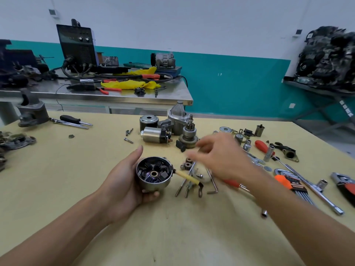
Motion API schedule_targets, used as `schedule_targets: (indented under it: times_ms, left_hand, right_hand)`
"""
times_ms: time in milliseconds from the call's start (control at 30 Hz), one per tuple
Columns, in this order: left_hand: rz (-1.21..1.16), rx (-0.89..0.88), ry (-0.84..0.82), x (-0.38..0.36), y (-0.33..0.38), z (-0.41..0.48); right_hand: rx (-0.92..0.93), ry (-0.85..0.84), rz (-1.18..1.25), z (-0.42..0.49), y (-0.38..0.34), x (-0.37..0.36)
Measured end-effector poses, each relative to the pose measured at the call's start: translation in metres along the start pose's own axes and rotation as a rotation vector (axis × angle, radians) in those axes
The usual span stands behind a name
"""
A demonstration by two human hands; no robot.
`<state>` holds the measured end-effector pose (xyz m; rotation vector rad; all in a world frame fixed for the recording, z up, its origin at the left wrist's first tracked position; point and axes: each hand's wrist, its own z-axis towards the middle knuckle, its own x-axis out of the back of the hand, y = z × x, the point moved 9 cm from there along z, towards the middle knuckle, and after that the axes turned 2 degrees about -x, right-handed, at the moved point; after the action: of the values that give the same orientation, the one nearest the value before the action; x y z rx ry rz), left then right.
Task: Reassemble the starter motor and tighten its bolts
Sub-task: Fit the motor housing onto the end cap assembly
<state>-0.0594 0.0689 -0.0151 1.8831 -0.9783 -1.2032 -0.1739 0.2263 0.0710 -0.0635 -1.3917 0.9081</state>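
Noted brush-end housing (153, 173) cupped in left hand (123, 185) at centre of workbench (57, 179), open end up. Found pinion gears (188, 163) and long bolts (184, 181) just right of it, near right hand (221, 158). Located solenoid (155, 134) behind housing, overrunning clutch drive (189, 133) right of solenoid, nose housing (177, 115) behind both. Logged loose screws (129, 133) left of solenoid; hex key set (288, 184) and T-handle socket wrench (315, 191) at far right. Saw steel table (115, 96) behind bench, welder (77, 45) on it.
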Motion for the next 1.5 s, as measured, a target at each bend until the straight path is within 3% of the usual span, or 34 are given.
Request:
schedule_targets:
  times_ms: [67, 133, 200, 267, 400, 567, 700, 867, 1033, 1233, 1500]
  left_hand:
    - [-0.079, -0.001, -0.053, -0.001, 0.004, 0.0]
    - [-0.139, -0.023, -0.103, -0.005, 0.008, -0.001]
    - [-0.184, -0.045, -0.151, -0.008, 0.012, -0.001]
    - [-0.226, -0.054, -0.209, -0.012, 0.013, -0.001]
    - [-0.214, -0.15, -0.318, -0.015, 0.019, -0.004]
    - [-0.012, -0.309, -0.401, -0.022, 0.023, -0.009]
    - [0.086, -0.386, -0.372, -0.02, 0.022, -0.007]
    - [0.28, -0.481, -0.349, -0.014, 0.03, -0.011]
    - [0.421, -0.528, -0.299, -0.012, 0.035, -0.013]
    - [0.445, -0.564, -0.339, -0.021, 0.038, -0.019]
    - [0.507, -0.587, -0.365, -0.021, 0.038, -0.021]
  right_hand:
    - [-0.043, 0.189, -0.246, 0.016, 0.019, 0.045]
    - [-0.15, 0.108, -0.357, 0.028, 0.051, 0.055]
    - [-0.24, -0.053, -0.333, 0.032, 0.08, 0.037]
    - [-0.249, -0.112, -0.284, 0.032, 0.093, 0.019]
    - [-0.192, -0.049, -0.298, 0.043, 0.092, 0.008]
    - [-0.166, 0.032, -0.404, 0.046, 0.085, 0.001]
    - [-0.157, 0.085, -0.283, 0.042, 0.083, 0.004]
    - [-0.13, 0.076, 0.156, 0.029, 0.049, 0.038]
    - [0.159, -0.17, 0.386, -0.006, -0.036, 0.069]
    - [0.262, -0.251, 0.101, -0.035, -0.074, 0.039]
    - [0.219, -0.279, 0.027, -0.037, -0.071, 0.025]
